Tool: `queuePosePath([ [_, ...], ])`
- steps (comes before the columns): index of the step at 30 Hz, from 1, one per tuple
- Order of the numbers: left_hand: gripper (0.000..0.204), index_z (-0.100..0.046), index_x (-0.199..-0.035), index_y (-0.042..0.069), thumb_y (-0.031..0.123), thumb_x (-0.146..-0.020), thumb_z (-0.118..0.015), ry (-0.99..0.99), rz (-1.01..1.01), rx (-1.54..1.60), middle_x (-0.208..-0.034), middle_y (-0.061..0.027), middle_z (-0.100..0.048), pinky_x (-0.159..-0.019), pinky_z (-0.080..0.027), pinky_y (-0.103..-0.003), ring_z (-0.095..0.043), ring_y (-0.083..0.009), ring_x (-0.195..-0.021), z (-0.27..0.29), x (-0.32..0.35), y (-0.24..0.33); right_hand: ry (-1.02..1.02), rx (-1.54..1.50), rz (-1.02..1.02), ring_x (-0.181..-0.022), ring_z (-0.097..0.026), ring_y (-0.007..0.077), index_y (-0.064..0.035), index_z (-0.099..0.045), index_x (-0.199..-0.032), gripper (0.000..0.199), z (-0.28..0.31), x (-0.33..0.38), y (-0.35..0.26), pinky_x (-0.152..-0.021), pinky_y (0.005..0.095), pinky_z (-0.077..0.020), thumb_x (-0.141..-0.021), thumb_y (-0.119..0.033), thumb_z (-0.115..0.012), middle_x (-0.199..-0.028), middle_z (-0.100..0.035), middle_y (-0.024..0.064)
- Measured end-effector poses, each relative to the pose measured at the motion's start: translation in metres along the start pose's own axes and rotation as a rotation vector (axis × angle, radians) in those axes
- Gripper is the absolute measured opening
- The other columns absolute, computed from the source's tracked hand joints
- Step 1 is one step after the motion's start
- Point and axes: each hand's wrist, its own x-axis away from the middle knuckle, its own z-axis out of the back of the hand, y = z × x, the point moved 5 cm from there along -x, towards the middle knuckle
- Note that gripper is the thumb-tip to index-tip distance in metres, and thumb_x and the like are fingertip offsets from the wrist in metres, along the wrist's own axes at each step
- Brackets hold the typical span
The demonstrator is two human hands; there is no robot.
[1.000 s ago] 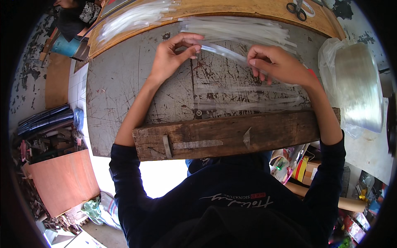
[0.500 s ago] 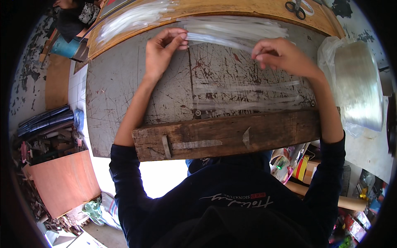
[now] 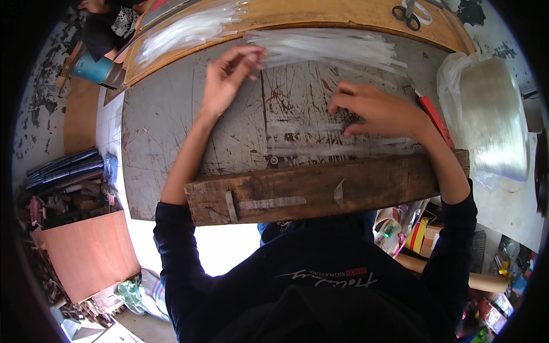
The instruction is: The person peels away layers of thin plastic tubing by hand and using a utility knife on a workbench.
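Observation:
A pile of clear plastic strips [image 3: 331, 47] lies along the far side of the scratched grey metal table [image 3: 166, 126]. My left hand [image 3: 226, 80] is at the pile's left end, its fingers apart and slightly blurred, with nothing seen in them. Lower down, my right hand [image 3: 377, 111] hovers with fingers spread and curved, holding nothing. Below it a few loose clear strips [image 3: 311, 150] lie on the table, close to a thick wooden beam [image 3: 320, 186] along the near edge.
A red-handled cutter knife [image 3: 436, 121] rests beyond my right wrist. Another strip pile [image 3: 189, 31] and black-handled scissors [image 3: 407, 17] lie on the far wooden board [image 3: 274, 14]. At right stands a big roll of clear plastic [image 3: 494, 117]. A person [image 3: 111, 28] is at far left.
The strip stretched between my hands has left them and is now at the far pile. My right hand has come nearer and opened, uncovering the red cutter; my left fingers have loosened.

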Motion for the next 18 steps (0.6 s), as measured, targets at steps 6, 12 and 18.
queuePosePath([
  [6,0.028,-0.059,-0.108,0.002,0.01,-0.081,-0.061,-0.679,-0.049,0.101,-0.1,-0.012,-0.063,-0.076,-0.05,-0.03,-0.062,-0.02,-0.088,-0.042,0.017,0.016,-0.034,-0.056,-0.102,-0.066,-0.053,0.0245,0.002,-0.05,-0.087,0.021,-0.001,-0.002,-0.003,-0.06,0.0353,-0.0418,-0.071,0.0,-0.063,-0.079,-0.055,0.0096],
  [12,0.04,-0.062,-0.106,0.005,0.004,-0.068,-0.072,-0.722,-0.101,-0.061,-0.094,-0.0083,-0.065,-0.074,-0.051,-0.029,-0.062,-0.0164,-0.087,-0.048,0.019,0.022,0.015,-0.043,-0.136,-0.074,-0.053,0.0282,0.0019,-0.049,-0.084,0.013,-0.003,-0.002,0.001,-0.067,0.0375,-0.0412,-0.072,0.002,-0.053,-0.08,-0.055,0.0129],
  [18,0.034,-0.063,-0.103,0.004,0.003,-0.07,-0.07,-0.744,-0.087,-0.122,-0.089,-0.0079,-0.065,-0.073,-0.051,-0.028,-0.062,-0.015,-0.084,-0.05,0.021,0.023,0.098,-0.044,-0.085,-0.075,-0.053,0.0289,0.0006,-0.049,-0.083,0.009,0.0,-0.002,0.008,-0.067,0.0373,-0.0407,-0.077,-0.004,-0.054,-0.08,-0.054,0.014],
])
